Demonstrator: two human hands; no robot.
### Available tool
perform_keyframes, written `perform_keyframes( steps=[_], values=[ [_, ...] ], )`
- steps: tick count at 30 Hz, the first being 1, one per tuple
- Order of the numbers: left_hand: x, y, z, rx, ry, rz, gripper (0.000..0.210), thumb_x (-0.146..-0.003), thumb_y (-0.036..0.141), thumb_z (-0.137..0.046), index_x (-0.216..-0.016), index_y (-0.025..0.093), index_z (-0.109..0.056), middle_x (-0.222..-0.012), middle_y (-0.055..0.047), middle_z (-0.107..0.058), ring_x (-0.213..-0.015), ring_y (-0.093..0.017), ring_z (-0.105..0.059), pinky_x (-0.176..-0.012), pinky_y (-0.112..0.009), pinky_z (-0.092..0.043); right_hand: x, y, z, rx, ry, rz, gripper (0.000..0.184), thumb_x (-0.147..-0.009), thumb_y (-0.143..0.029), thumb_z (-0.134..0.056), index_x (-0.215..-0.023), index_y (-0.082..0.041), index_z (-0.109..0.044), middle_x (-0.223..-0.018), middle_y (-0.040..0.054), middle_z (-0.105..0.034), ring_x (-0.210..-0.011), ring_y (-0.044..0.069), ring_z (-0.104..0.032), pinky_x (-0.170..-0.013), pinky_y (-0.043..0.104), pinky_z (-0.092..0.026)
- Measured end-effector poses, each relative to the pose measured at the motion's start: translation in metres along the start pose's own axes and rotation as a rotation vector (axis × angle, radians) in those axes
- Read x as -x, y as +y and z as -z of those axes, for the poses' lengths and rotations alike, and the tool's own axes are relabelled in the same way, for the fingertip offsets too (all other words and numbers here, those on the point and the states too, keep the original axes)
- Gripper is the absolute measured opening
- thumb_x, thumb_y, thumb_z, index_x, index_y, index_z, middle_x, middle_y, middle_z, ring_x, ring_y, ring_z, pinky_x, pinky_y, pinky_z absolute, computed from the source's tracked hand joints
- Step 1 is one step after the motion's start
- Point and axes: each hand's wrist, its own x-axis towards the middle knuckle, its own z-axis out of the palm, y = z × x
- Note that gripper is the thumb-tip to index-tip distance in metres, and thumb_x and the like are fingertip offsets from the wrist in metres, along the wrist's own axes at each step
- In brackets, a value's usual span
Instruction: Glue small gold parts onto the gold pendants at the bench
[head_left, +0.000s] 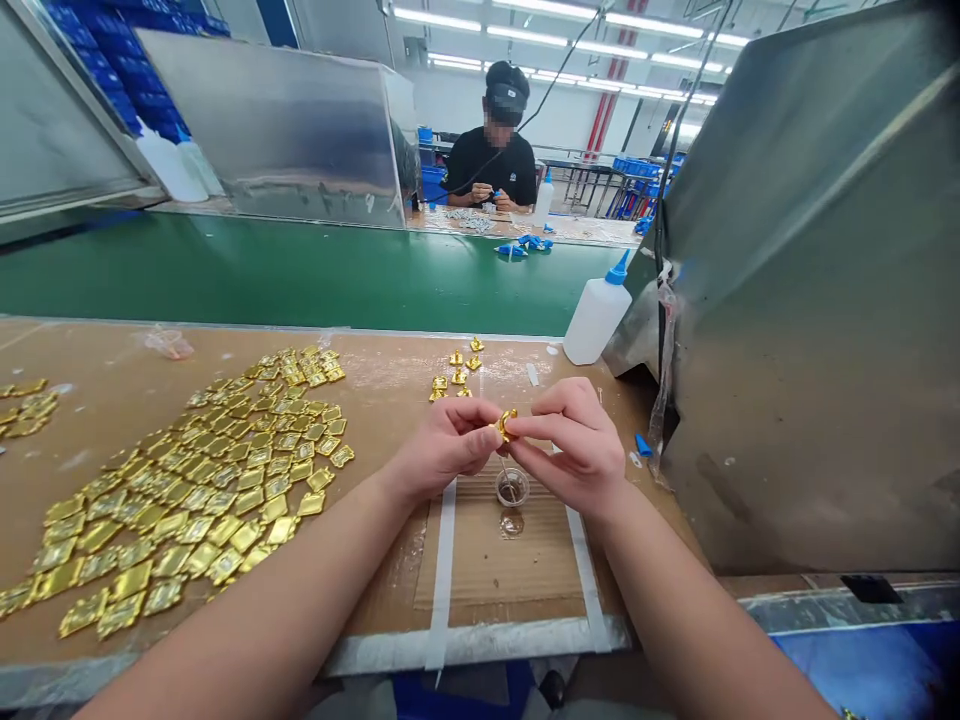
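Note:
Between both hands, above the bench, is a small shiny gold-coloured piece (pixel 505 425). My left hand (pixel 461 440) pinches it from the left with thumb and forefinger. On the other side, the fingertips of my right hand (pixel 574 440) close on the same piece. Just below stands a small clear round cup (pixel 512 488) with a thin stick in it. Several finished-looking gold pieces (pixel 458 377) lie behind my left hand. A wide spread of flat gold plates (pixel 225 470) covers the bench to the left.
A white squeeze bottle with a blue tip (pixel 598 310) stands at the back right, beside a large metal panel (pixel 810 300). Taped cardboard (pixel 510 570) lies under the cup. Beyond runs a green belt (pixel 300 275) with blue items on it. A person (pixel 491 155) works opposite.

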Motion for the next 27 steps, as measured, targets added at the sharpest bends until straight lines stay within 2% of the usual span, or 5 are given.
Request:
perform_keyframes(
  steps=[4,12,18,22,27],
  values=[
    [0.000,-0.002,0.003,0.008,-0.002,0.010,0.037,-0.076,0.047,-0.091,-0.083,0.014,-0.075,-0.057,0.004,-0.053,-0.042,-0.002,-0.028,-0.039,-0.018,-0.018,-0.003,-0.002,0.001,-0.007,-0.015,0.062,0.017,-0.092,-0.018,-0.074,-0.104,-0.030,-0.074,-0.081,-0.0002,-0.067,-0.073,0.017,-0.060,-0.073,0.038,-0.041],
    [0.001,-0.007,0.006,0.004,0.034,0.048,0.043,-0.075,0.053,-0.090,-0.080,0.016,-0.070,-0.055,0.007,-0.046,-0.040,-0.002,-0.024,-0.039,-0.018,-0.016,-0.006,-0.001,0.000,-0.020,-0.073,0.008,0.009,-0.096,-0.020,-0.068,-0.090,-0.026,-0.071,-0.080,0.0000,-0.069,-0.071,0.016,-0.060,-0.074,0.037,-0.040],
    [-0.002,-0.004,0.003,-0.018,0.115,0.094,0.048,-0.076,0.059,-0.088,-0.079,0.017,-0.065,-0.052,0.009,-0.040,-0.040,-0.002,-0.022,-0.039,-0.017,-0.018,-0.002,-0.001,-0.009,-0.023,0.022,-0.116,0.005,-0.095,-0.023,-0.072,-0.090,-0.025,-0.073,-0.081,0.0006,-0.067,-0.074,0.017,-0.060,-0.073,0.035,-0.040],
    [-0.003,-0.003,0.002,-0.041,0.113,0.079,0.049,-0.077,0.059,-0.087,-0.080,0.016,-0.064,-0.054,0.009,-0.040,-0.039,-0.002,-0.022,-0.039,-0.017,-0.019,0.000,-0.002,-0.013,-0.011,0.073,-0.165,0.004,-0.092,-0.021,-0.075,-0.093,-0.024,-0.072,-0.086,0.0011,-0.066,-0.078,0.018,-0.060,-0.074,0.035,-0.042],
    [-0.002,-0.004,0.002,-0.068,0.105,0.064,0.050,-0.078,0.061,-0.086,-0.077,0.017,-0.063,-0.051,0.009,-0.038,-0.039,-0.002,-0.022,-0.039,-0.017,-0.020,-0.001,-0.002,-0.011,-0.038,0.065,-0.171,0.007,-0.091,-0.021,-0.074,-0.094,-0.025,-0.070,-0.089,0.0011,-0.067,-0.079,0.018,-0.059,-0.073,0.034,-0.042]
  ],
)
